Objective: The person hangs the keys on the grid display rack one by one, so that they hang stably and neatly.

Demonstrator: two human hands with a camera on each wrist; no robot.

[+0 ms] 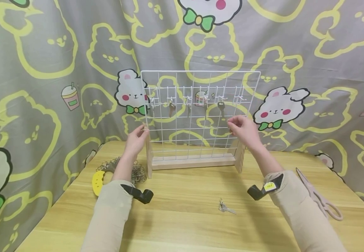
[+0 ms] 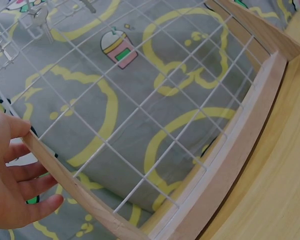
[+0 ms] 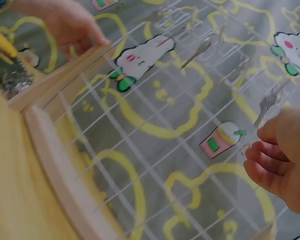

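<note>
A white wire grid rack [image 1: 175, 129] on a wooden stand [image 1: 194, 162] stands upright on the table. My left hand [image 1: 136, 140] pinches the top of the stand's left wooden side post [image 2: 70, 177] between thumb and forefinger, the other fingers loose. My right hand [image 1: 244, 130] is in front of the grid's right part with fingers loosely bent, nothing visible between them. Just beyond its fingertips in the right wrist view hangs a key [image 3: 268, 104]. Several keys hang from the row of hooks, among them a dark-headed key [image 1: 221, 107] and a brownish key [image 1: 172, 108].
On the table [image 1: 182, 224] in front of the rack lies a small silver key with a ring [image 1: 227, 208]. Scissors [image 1: 318, 197] lie at the right. By my left forearm are a yellow curved piece [image 1: 98, 182] and a heap of metal rings [image 1: 138, 173]. A patterned curtain [image 1: 84, 52] hangs behind.
</note>
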